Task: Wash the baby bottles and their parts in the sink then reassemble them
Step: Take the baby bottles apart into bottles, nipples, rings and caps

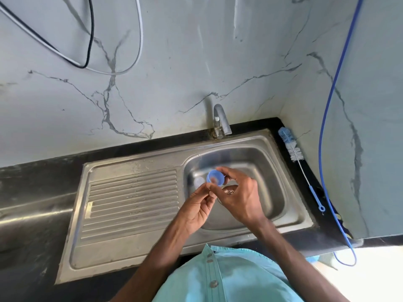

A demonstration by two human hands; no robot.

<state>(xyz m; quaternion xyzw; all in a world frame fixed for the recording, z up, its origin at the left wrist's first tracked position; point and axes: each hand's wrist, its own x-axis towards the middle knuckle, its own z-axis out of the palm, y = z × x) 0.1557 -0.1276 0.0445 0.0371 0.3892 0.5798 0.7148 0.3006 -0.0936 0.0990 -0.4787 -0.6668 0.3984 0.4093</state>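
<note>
holding a small round blue plastic cap (214, 179) over the shiny steel sink (275, 171), the right hand (239, 198) curls its fingers round it. the left hand (196, 209) is just beside it, fingers bent, tips near the cap (cannot tell if they pinch anything). a little white round piece (198, 181) lies in the sink. a blue and white bottle brush (291, 149) lies on the black counter (43, 177).
</note>
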